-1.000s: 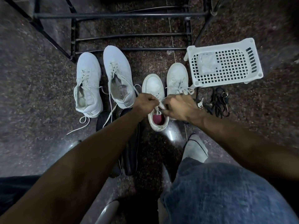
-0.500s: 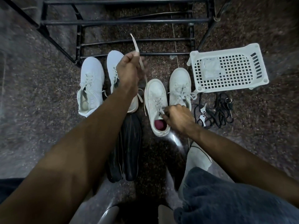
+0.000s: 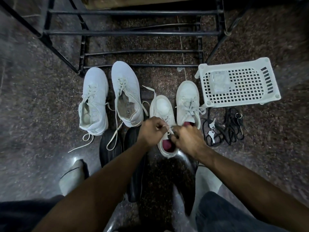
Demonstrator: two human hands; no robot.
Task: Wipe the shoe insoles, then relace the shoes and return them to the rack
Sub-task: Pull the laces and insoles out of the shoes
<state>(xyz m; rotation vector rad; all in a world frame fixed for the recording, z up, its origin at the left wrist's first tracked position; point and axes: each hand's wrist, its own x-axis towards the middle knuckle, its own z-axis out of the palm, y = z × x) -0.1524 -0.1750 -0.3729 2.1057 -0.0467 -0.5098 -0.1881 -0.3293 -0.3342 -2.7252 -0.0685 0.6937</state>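
While both hands work close together over the small white shoe [image 3: 163, 113], the lace [image 3: 168, 129] sits pinched between them. The left hand [image 3: 153, 131] has its fingers curled tight on one bit of lace. The right hand [image 3: 188, 138] is curled on the lace too, right at the shoe's open top, where the red inside shows. This shoe stands on the floor [image 3: 33, 97] just beside its twin [image 3: 188, 102], which is already tied with a bow.

One loose lace end [image 3: 149, 89] flops out past the toe. If the hands pull too hard on one side, I think that end could get too short to tie. The thin lace could also slip from the fingers, and then the knot would come loose.

Two bigger white shoes [image 3: 110, 99] wait to the left with laces trailing on the floor. A foot could catch one and drag a shoe. The rack [image 3: 133, 32] stands behind them all, with no shoes on it yet.
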